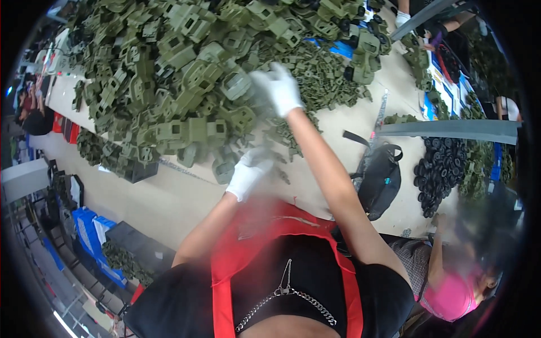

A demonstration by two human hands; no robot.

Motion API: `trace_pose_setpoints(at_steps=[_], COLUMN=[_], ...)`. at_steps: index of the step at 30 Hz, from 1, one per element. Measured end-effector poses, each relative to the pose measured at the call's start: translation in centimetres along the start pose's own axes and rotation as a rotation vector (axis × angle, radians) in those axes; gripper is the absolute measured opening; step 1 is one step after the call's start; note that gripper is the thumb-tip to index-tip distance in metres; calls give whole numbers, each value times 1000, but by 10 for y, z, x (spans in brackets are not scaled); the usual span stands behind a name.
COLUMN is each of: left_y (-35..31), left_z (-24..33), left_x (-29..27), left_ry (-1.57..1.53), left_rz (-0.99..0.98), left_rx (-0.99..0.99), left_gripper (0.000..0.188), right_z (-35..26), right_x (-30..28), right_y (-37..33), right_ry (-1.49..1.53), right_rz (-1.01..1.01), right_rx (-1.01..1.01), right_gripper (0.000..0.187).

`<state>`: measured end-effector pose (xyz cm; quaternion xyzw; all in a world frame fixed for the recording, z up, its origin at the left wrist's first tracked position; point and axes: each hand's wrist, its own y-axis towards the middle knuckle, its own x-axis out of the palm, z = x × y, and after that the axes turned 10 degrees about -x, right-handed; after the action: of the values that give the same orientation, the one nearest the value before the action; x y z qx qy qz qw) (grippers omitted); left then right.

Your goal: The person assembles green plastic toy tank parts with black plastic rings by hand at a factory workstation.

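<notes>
My right hand, in a white glove, reaches over a big heap of olive-green plastic toy vehicle bodies. Its fingers are stretched apart and somewhat blurred, right beside one greyish-green vehicle body. Small olive-green plastic parts lie piled to the right of this hand. Nearer to me is my left hand, also white-gloved, low over the table by the heap's near edge. A loose green piece lies just left of it. Blur covers the left fingers, so whether they hold anything cannot be made out.
A black bag lies on the pale table to the right, near many black toy wheels. A grey metal bar crosses there. One person in pink sits at the lower right. Blue-and-white boxes stand at the left.
</notes>
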<state>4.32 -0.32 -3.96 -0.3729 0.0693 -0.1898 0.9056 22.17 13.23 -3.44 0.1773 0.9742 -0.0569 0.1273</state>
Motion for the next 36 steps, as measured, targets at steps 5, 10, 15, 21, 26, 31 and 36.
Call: trace_pose_setpoints(at_steps=[5, 10, 15, 21, 26, 31, 36], left_y=[-25, 0, 15, 28, 12, 1, 19], left_z=[7, 42, 82, 43, 32, 47, 40], left_x=[-34, -45, 6, -36, -8, -11, -63], left_ry=[28, -53, -1, 121, 324, 357, -362], left_rz=[23, 174, -83, -610, -255, -365, -597], left_rx=[125, 296, 388, 22, 307, 154, -119], left_gripper=[35, 56, 103, 116, 123, 121, 87], right_z=[59, -5, 8, 31, 25, 96, 49], right_x=[46, -32, -18, -53, -31, -32, -58], right_y=[41, -56, -158, -209, -190, -201, -181], right_ry=[69, 490, 670, 394, -173, 533, 493], right_rz=[-122, 127, 61, -354, -239, -424, -477], right_rx=[75, 86, 145, 406, 333, 390, 545], right_gripper=[69, 34, 74, 72, 46, 38, 55])
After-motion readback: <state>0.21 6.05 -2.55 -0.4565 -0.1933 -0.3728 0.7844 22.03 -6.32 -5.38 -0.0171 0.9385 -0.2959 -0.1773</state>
